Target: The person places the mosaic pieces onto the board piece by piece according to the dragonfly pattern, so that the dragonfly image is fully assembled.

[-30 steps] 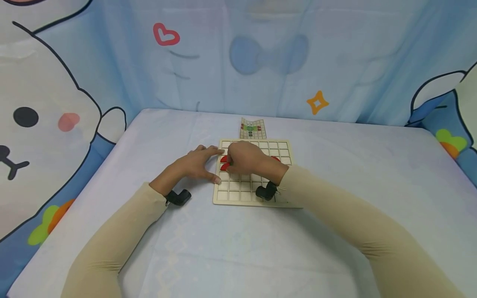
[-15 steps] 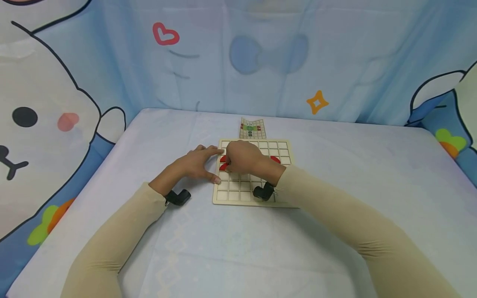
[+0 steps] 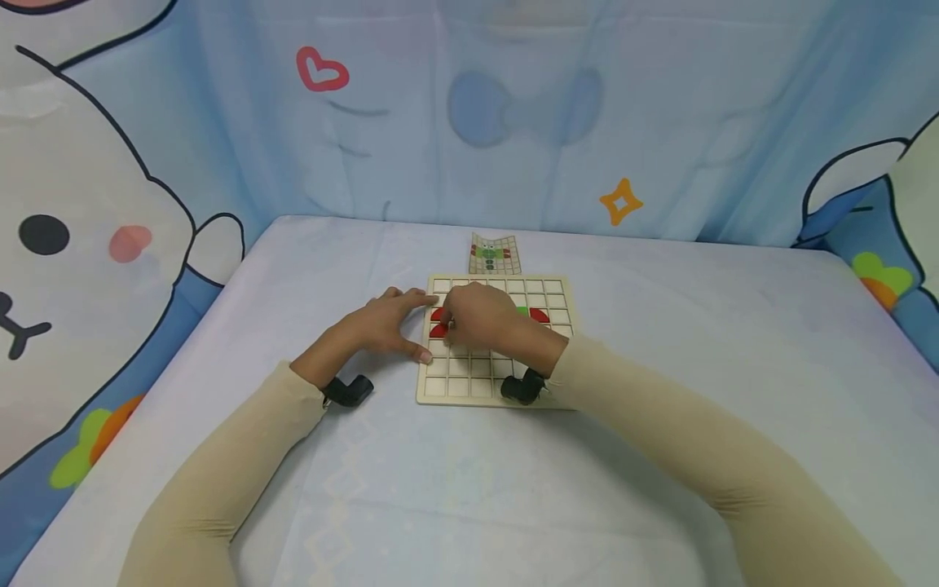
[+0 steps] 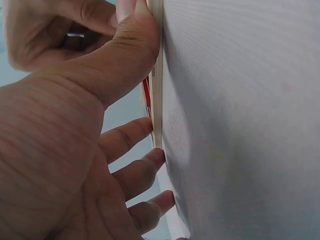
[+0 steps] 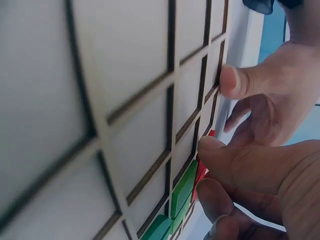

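A pale wooden grid board (image 3: 458, 387) lies on the table, with two red pieces (image 3: 438, 331) near its left edge. My left hand (image 3: 385, 320) rests along that edge, fingers spread; in the left wrist view the thumb and fingertips touch the board's side. Over the board, my right hand (image 3: 480, 314) has curled fingers. In the right wrist view its thumb and forefinger pinch at a red piece (image 5: 201, 172), partly hidden by the fingertips. Beside this lie green pieces (image 5: 184, 192) and a teal piece (image 5: 157, 227). Another red piece (image 3: 539, 315) shows right of the hand.
Behind the board is a small curled pattern card (image 3: 495, 254) with a coloured figure on a grid. A white cloth (image 3: 352, 497) covers the table. A blue cartoon curtain (image 3: 528, 179) hangs at the back and sides.
My right hand has shifted only slightly over the board, and a bit of green and more of the right-hand red piece now show past it. My left hand stays at the board's edge.
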A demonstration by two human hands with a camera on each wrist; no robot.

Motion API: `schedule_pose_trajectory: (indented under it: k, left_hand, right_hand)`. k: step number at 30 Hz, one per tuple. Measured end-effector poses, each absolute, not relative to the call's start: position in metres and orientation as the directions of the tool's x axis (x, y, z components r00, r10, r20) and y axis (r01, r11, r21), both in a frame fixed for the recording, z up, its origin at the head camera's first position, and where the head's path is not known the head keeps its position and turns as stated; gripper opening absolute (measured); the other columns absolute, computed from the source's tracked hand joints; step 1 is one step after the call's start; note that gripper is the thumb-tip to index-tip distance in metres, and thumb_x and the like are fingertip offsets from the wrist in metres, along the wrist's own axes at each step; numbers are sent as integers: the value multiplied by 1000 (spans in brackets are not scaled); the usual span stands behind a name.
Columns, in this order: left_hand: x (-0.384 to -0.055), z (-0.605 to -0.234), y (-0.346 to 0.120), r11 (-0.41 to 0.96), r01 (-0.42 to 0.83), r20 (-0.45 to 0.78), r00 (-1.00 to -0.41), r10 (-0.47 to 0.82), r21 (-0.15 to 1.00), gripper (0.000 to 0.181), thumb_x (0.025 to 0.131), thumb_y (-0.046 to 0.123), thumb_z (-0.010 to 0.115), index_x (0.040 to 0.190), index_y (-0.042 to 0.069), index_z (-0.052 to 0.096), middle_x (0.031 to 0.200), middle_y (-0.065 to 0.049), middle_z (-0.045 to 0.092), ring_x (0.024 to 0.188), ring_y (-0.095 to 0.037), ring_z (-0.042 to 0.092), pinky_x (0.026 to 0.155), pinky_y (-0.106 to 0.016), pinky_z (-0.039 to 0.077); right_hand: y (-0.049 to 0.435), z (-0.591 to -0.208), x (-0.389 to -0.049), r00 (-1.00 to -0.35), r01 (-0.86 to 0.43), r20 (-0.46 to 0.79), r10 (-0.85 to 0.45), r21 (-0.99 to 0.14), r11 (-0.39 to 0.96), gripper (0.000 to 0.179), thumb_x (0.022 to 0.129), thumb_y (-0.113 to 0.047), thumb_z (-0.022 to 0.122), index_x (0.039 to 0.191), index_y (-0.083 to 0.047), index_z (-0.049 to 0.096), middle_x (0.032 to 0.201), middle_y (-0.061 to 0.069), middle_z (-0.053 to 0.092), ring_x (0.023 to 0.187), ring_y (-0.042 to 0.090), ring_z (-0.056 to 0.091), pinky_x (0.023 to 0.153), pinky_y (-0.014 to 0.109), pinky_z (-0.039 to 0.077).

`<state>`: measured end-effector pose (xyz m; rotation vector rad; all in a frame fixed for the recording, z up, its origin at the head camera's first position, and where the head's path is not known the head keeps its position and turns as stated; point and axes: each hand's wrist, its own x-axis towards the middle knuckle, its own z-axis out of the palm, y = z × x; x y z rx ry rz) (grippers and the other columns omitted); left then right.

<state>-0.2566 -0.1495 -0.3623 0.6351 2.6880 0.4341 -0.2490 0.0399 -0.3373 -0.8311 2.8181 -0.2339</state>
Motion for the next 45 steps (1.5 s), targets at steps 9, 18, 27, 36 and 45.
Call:
schedule_pose_trajectory:
  k: [9,18,27,36,45]
  left_hand:
    - [-257,-362,-147,867,354,-266,-850,455,352,97,77,49,81,156,24,30,164,-5,25,147,-33,26,114,-59,30]
    - [-255,-360,-145,870,345,-273,-852,448,351,98,78,50,80,157,23,28,164,-6,25,149,-34,22,115,-59,30]
    - [-254,-359,-145,873,328,-283,-853,438,362,98,78,48,81,157,23,28,165,-7,22,150,-34,20,115,-61,29]
    - [-255,-361,-146,872,338,-274,-854,442,353,99,78,50,80,157,24,28,165,-6,22,149,-35,21,113,-61,31]
    - [-256,-363,-146,865,347,-272,-848,454,362,98,78,49,80,157,23,28,165,-7,22,150,-35,20,114,-62,28]
  right_hand:
    - [63,-338,-223,-826,-511,-127,-550,-247,824,23,86,-25,77,106,-13,77,80,-5,71,73,9,62,63,26,51]
    - [106,-341,-193,-854,-470,-109,-509,-260,844,23,84,-26,78,105,-18,78,75,-9,67,69,7,57,58,24,45]
    - [166,-336,-165,-900,-374,-105,-424,-314,873,24,83,-23,78,105,-14,78,77,-7,66,65,10,52,57,26,42]
    - [223,-331,-157,-930,-325,-51,-365,-351,878,24,85,-20,77,107,-12,77,78,-7,65,63,11,49,51,24,40]
    - [247,-334,-165,-947,-299,-7,-321,-351,888,22,87,-18,74,108,-12,77,83,-3,66,68,15,49,49,24,38]
